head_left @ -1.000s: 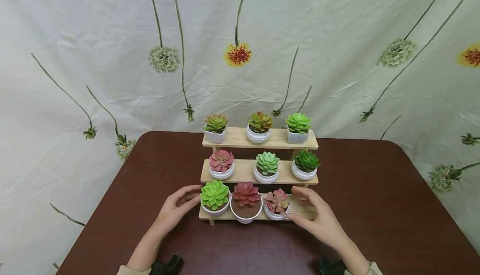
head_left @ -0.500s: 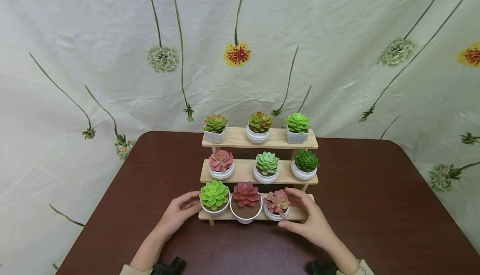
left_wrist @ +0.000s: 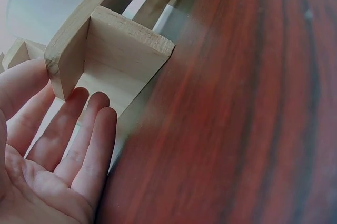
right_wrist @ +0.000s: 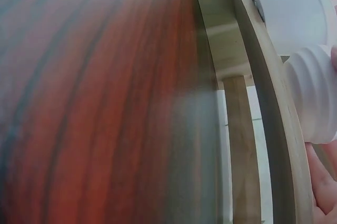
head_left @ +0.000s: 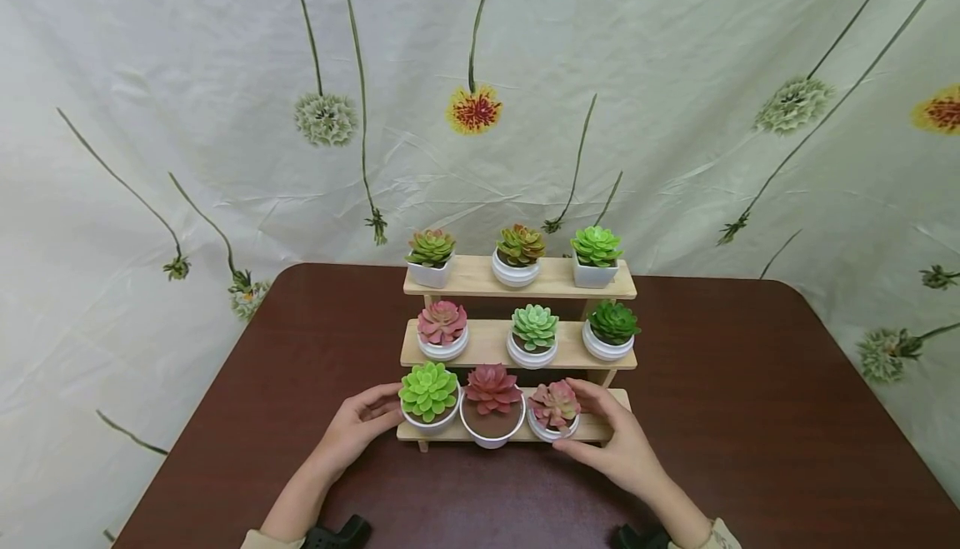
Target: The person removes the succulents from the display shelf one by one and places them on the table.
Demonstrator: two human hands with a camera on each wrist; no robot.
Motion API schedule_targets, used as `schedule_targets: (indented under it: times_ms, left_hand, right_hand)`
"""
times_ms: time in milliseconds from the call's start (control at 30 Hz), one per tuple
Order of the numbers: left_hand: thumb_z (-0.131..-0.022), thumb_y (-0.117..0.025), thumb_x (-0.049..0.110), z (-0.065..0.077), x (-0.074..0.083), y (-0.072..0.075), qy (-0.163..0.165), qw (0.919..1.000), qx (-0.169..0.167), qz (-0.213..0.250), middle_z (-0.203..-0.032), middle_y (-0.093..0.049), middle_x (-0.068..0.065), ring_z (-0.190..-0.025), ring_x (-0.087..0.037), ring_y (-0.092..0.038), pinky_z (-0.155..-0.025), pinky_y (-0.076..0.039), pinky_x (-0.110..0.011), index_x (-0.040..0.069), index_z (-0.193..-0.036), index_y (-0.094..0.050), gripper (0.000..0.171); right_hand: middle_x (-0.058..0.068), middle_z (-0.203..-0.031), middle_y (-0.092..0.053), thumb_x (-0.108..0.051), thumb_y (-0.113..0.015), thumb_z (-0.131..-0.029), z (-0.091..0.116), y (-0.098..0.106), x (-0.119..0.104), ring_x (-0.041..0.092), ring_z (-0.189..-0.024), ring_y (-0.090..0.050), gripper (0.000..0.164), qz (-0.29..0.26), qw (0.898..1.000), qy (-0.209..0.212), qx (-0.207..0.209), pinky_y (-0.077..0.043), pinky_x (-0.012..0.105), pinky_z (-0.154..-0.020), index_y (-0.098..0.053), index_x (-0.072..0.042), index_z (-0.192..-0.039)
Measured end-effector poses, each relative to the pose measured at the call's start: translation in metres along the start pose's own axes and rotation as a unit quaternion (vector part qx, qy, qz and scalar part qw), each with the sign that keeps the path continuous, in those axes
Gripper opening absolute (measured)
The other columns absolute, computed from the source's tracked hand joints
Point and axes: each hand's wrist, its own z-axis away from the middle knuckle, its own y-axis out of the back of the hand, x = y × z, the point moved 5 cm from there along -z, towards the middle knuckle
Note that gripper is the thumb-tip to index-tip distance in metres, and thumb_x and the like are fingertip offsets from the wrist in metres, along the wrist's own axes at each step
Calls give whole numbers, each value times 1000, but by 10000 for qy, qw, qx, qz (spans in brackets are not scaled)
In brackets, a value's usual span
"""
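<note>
A three-tier wooden plant stand carries small succulents in white pots. At its front tier's right part, my right hand holds a pink succulent, thumb in front of the pot and fingers behind it. In the right wrist view, the ribbed white pot sits at the shelf edge with a fingertip against it. My left hand is beside the bright green succulent on the front tier's left end. The left wrist view has its fingers extended at the wooden shelf end, touching it.
A dark red succulent in a wider pot stands between the two hands. Several more fill the middle and top tiers, including a dark green succulent. The stand rests on a dark brown table before a floral cloth.
My right hand has moved left along the front tier and closed around the pink succulent's pot. The left hand has shifted slightly down, its fingers drawn closer together.
</note>
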Motion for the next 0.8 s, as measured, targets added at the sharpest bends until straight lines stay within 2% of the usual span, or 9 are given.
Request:
schedule_targets:
  times_ms: [100, 300, 433, 533, 633, 800]
  left_hand:
    - [-89, -62, 2, 0, 0, 0, -14, 10000, -11, -8, -117, -59, -15, -99, -7, -61, -82, -49, -22, -15, -125, -48, 43]
    - [-88, -63, 3, 0, -1, 0, 3, 10000, 20, -35, -119, -58, -19, -99, -7, -61, -82, -49, -22, -14, -125, -49, 43]
    - [-88, -63, 2, 0, -1, 1, -49, 10000, 14, -21, -118, -59, -10, -100, -7, -61, -82, -49, -22, -15, -125, -49, 43]
    - [-88, -63, 2, 0, -1, 1, -64, 10000, -5, 9, -117, -60, -4, -100, -7, -61, -83, -49, -22, -15, -125, -48, 43]
    - [-88, -63, 1, 0, -2, 1, -59, 10000, -13, 6, -120, -58, -12, -101, -7, -60, -83, -49, -23, -15, -125, -48, 43]
    - [-88, -64, 3, 0, -2, 1, 135, 9999, 67, -49, -123, -53, -28, -101, -7, -60, -83, -48, -22, -13, -126, -49, 44]
  right_hand:
    - [7, -115, -63, -4, -86, -64, 2, -1, 9, 8, -105, -57, 71, 33, 10000, -49, 33, -38, 16, -92, -54, -8, -127]
    - [0, -115, -63, -17, -88, -65, 3, -2, 12, 9, -106, -57, 69, 309, 9995, 20, 88, -37, 15, -91, -56, -14, -126]
    - [1, -112, -64, -13, -89, -62, 2, -3, 10, 7, -104, -56, 67, 434, 9987, 109, 225, -38, 14, -90, -59, -12, -122]
    - [7, -109, -65, -6, -89, -58, 2, -2, 1, 4, -102, -56, 67, 509, 9976, 279, 365, -38, 13, -89, -60, -5, -119]
    - [12, -107, -65, 2, -88, -55, 1, -1, -13, 4, -101, -56, 67, 507, 9967, 449, 456, -38, 13, -88, -60, 1, -116]
    - [6, -110, -64, 3, -87, -54, 2, 2, -25, 7, -99, -57, 68, 291, 9964, 615, 496, -39, 13, -87, -59, 0, -116]
